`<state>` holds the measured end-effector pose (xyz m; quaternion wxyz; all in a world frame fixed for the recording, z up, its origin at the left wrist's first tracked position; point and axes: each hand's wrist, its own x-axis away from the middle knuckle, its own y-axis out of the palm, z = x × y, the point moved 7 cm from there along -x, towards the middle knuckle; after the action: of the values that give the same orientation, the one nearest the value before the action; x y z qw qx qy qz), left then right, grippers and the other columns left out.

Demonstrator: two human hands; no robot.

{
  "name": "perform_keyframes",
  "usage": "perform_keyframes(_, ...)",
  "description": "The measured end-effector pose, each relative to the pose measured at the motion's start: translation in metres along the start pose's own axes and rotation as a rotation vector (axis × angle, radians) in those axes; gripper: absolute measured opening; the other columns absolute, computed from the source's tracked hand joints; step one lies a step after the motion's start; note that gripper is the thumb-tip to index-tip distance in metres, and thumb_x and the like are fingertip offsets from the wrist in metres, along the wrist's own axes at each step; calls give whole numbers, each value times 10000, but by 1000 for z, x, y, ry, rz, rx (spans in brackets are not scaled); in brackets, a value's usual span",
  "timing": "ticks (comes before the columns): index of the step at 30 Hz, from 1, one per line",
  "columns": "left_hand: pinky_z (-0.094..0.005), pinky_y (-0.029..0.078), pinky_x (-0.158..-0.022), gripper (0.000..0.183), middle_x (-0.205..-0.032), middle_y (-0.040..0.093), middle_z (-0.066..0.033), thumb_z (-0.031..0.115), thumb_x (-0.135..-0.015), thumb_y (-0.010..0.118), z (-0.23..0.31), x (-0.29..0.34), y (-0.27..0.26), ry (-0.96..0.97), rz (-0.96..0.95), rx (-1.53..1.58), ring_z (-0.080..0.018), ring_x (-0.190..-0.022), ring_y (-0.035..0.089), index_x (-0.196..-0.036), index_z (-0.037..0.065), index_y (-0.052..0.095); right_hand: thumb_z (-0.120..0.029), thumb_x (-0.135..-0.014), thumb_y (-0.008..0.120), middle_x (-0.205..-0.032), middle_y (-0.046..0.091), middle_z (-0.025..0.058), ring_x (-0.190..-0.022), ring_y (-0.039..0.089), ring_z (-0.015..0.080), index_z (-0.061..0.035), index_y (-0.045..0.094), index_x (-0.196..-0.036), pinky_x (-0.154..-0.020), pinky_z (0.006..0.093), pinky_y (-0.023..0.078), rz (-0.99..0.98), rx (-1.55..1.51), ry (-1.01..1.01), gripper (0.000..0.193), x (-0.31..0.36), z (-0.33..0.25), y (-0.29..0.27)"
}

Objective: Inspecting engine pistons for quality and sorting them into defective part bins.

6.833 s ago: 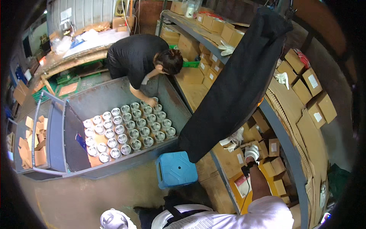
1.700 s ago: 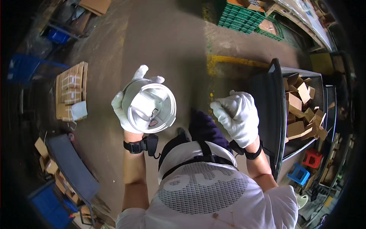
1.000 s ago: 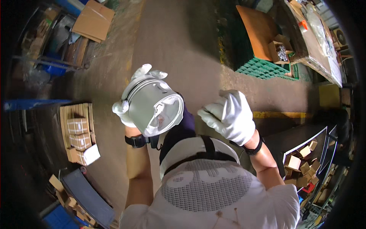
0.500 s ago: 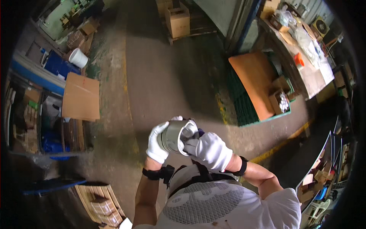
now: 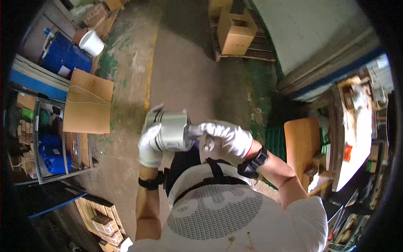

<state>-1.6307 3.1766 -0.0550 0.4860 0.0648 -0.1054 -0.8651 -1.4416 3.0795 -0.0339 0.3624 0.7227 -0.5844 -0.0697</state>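
Observation:
In front of my waist, a silver-grey engine piston [image 5: 175, 131] lies on its side, its open end toward the right. My left hand [image 5: 149, 145], in a white glove, is wrapped round the grooved end of the piston. My right hand [image 5: 231, 138], also gloved in white, is closed on a grey metal part [image 5: 194, 130] at the piston's open end. Blur and the fingers hide that part's full shape, and whether it is joined to the piston I cannot tell.
A cardboard sheet [image 5: 89, 101], a blue drum [image 5: 67, 54] and a white bucket [image 5: 91, 43] stand at the left. Ahead, a cardboard box [image 5: 237, 35] sits on a wooden pallet [image 5: 247, 59]. A cluttered workbench [image 5: 357, 147] and a green crate [image 5: 275, 147] are at the right.
My view has swung to the right. The piston has turned more side-on and shifted left with my left hand. My right hand has drawn back from inside its open end.

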Motion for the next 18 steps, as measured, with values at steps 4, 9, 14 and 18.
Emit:
perform_keyframes(4,-346,491,-998,539,-1263,599,-111,-21,-838,592,18,-142,-12,52,100,261,-199,-1150,594,-1366,-8,483,-382,-950,643,-1002,692,37,-806,611,142,-72,691,-1116,-746,280,481,61,-203,42,355,-123,-57,-39)
perform_keyframes(9,-292,463,-975,469,-1257,606,-59,44,-820,717,17,-318,-31,26,-84,-331,-153,-1122,575,-1271,68,591,-307,-1001,585,-1032,680,31,-873,635,104,-58,650,-1196,-761,253,517,180,15,-104,323,-238,-151,-84)
perform_keyframes(14,-278,428,-990,356,-1221,608,-49,72,-916,654,23,-466,-29,-129,-163,-81,-121,-1114,552,-1263,29,591,-331,-1010,567,-805,663,-13,-657,572,56,-61,689,-1130,-567,225,429,335,-252,-143,319,-317,-242,-127)
perform_keyframes(18,-271,417,-994,337,-1215,615,-47,96,-941,635,11,-595,-40,-215,-195,-29,-117,-1120,549,-1269,33,592,-324,-1002,579,-782,662,-6,-649,571,54,-62,702,-1094,-561,221,423,462,49,-259,304,-393,-319,-192)
